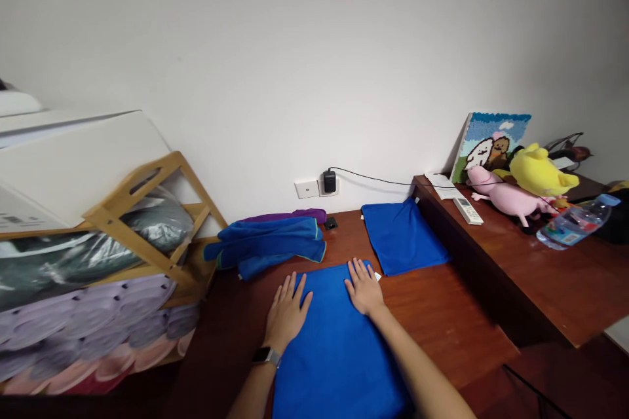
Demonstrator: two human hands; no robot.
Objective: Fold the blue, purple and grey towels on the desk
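Along blue cloth (334,347), white tag (377,276) showing, too tiny to read; left hand (286,314), right hand (364,291) lying flat, fingers apart

- Left hand (287,315) and right hand (364,289) are touching a blue cloth (335,350).
- Piled cloths (270,242) are lying past the left hand.
- Another cloth (405,236) is lying past the right.
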